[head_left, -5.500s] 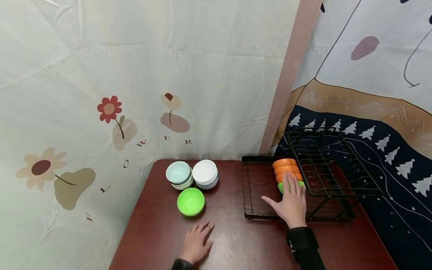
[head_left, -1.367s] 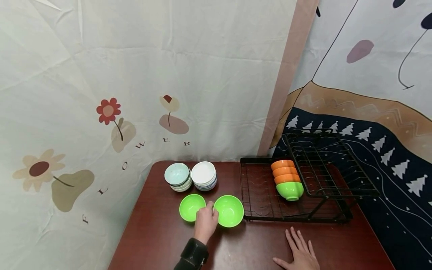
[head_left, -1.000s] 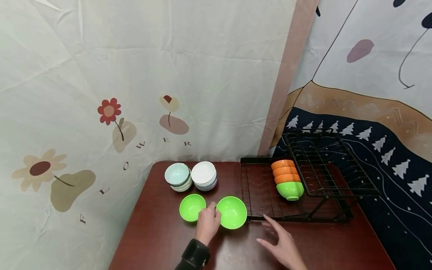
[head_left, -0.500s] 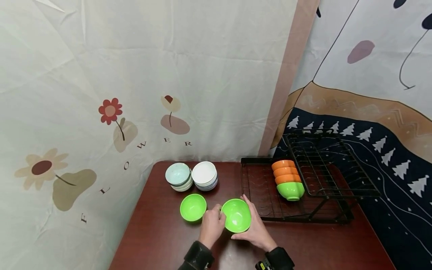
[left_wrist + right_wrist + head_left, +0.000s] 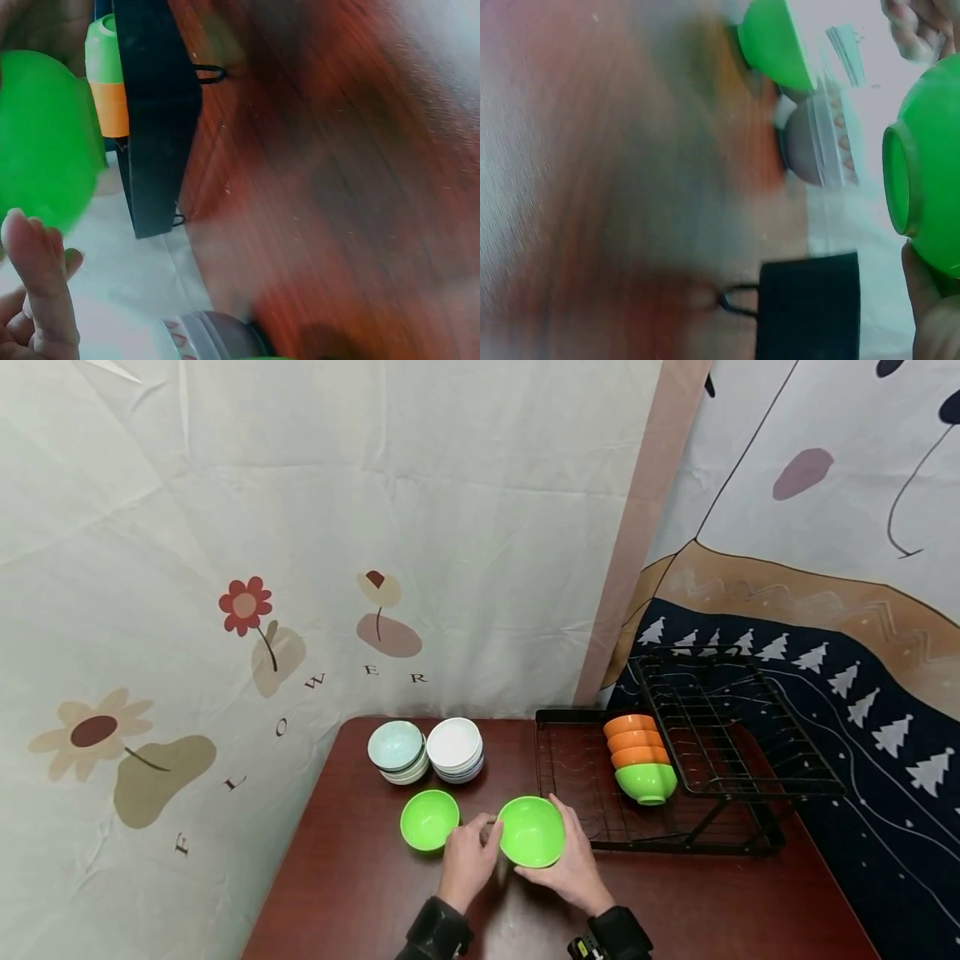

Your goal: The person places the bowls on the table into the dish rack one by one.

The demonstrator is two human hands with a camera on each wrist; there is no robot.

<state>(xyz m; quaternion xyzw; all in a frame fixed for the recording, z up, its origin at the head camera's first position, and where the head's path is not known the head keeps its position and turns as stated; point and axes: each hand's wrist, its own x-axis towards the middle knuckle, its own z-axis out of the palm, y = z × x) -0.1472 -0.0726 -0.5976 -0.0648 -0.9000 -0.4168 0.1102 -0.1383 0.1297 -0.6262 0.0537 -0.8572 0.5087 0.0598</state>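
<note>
My right hand (image 5: 573, 868) grips a green bowl (image 5: 532, 832) by its right side, thumb low in front and fingers round the far side. In the right wrist view the held bowl (image 5: 937, 172) shows its foot ring and is above the table. Close at its left rim is my left hand (image 5: 468, 860), fingers loosely bent and holding nothing. The left wrist view shows the left thumb (image 5: 34, 262) just short of the held bowl (image 5: 45, 142). Another green bowl (image 5: 429, 820) sits on the table left of my left hand.
A black two-tier dish rack (image 5: 600, 845) stands at the right. Several orange bowls (image 5: 636, 740) and a green bowl (image 5: 647, 783) lean in a row on its lower tier. Behind the table's green bowl are a light-blue-topped bowl stack (image 5: 395, 745) and a white-topped stack (image 5: 454, 743).
The right hand has come from the table beside the rack and taken hold of the green bowl. The left hand, which held its rim, has let go. The bowl has shifted slightly right.
</note>
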